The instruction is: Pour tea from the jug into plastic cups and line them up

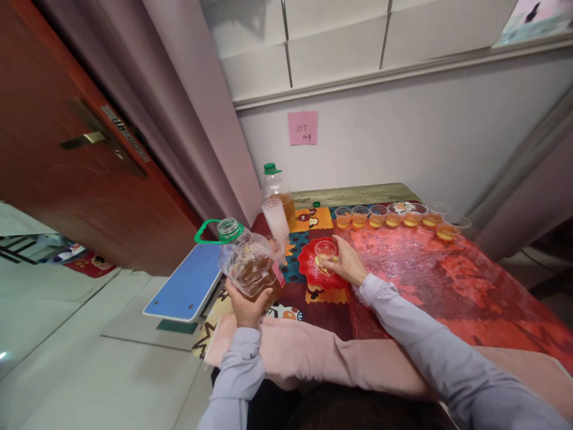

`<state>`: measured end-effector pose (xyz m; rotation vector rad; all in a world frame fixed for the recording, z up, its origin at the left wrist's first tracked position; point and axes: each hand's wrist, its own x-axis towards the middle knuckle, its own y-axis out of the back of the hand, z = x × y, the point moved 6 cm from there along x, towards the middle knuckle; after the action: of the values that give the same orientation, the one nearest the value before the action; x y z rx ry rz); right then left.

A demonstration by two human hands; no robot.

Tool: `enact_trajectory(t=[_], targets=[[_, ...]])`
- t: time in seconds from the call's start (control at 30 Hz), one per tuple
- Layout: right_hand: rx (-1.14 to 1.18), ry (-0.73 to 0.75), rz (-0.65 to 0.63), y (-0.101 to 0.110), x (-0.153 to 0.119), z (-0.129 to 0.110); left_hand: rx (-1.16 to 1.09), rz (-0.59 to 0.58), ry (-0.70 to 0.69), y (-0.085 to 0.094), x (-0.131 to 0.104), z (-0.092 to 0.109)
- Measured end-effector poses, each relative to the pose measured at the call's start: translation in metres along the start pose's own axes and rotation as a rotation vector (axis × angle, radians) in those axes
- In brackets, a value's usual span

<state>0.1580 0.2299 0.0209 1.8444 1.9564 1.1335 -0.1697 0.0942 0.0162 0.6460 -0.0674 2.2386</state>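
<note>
My left hand (248,303) is wrapped round the lower part of a big clear jug (253,269) of brown liquid, which leans with its uncapped mouth up and its green handle to the left. With its fingers, my right hand (344,261) grips a small clear cup (325,249) over a red scalloped plate (311,272). Whether that cup holds liquid is hard to tell. Behind the jug rises a stack of clear cups (275,220). Several cups of yellow liquid (378,217) stand in a row at the table's back right.
A second jug with a green cap (286,206) stands behind the cup stack. A loose green cap (316,204) lies near the wall. Red film (412,269) covers the table's right side. Left of the table is a blue board (185,283); pink cloth (308,346) lies along the front edge.
</note>
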Motion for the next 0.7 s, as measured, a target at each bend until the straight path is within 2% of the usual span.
enact_trajectory(t=[0.1, 0.2, 0.33, 0.43, 0.5, 0.6, 0.7], targets=[[0.010, -0.059, -0.046, -0.012, 0.000, 0.005, -0.024, -0.015, 0.042, -0.001, 0.001, 0.003], [0.019, -0.049, -0.020, -0.008, -0.002, 0.002, -0.062, -0.035, 0.091, -0.002, 0.004, 0.007], [0.148, 0.064, 0.227, 0.014, -0.017, -0.030, -0.066, -0.090, 0.145, -0.003, 0.006, 0.016], [0.320, 0.116, 0.355, 0.014, -0.042, -0.063, -0.033, -0.042, 0.151, 0.000, 0.004, 0.028], [0.452, 0.142, 0.306, -0.001, -0.057, -0.083, 0.009, -0.012, 0.146, 0.003, 0.001, 0.040], [0.665, 0.138, 0.089, -0.029, -0.069, -0.103, 0.074, -0.039, 0.143, 0.008, -0.004, 0.063], [0.903, 0.016, -0.152, -0.047, -0.071, -0.114, 0.115, -0.114, 0.138, 0.016, -0.006, 0.089]])
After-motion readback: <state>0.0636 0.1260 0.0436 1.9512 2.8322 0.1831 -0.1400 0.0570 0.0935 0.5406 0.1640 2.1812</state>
